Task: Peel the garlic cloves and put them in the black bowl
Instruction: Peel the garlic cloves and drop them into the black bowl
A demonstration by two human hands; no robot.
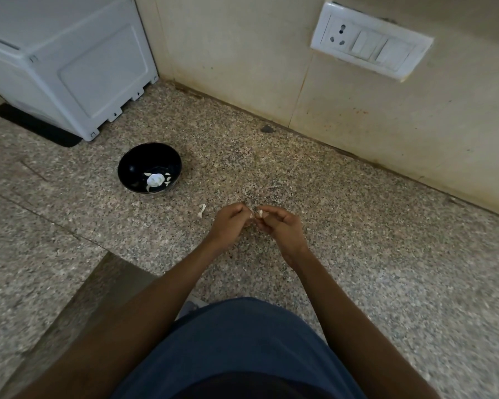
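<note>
Blue-clad lap (242, 347) fills the foreground. Beyond it, left hand (231, 226) and right hand (280, 226) meet, both pinching a garlic clove (259, 213). Left of the hands and farther off, the black bowl (149, 167) holds a garlic bulb (155, 180) and loose cloves. A peel scrap (202, 210) lies between bowl and hands.

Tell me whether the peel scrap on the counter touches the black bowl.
Apart. The head view shows bare counter between the peel scrap and the black bowl.
</note>
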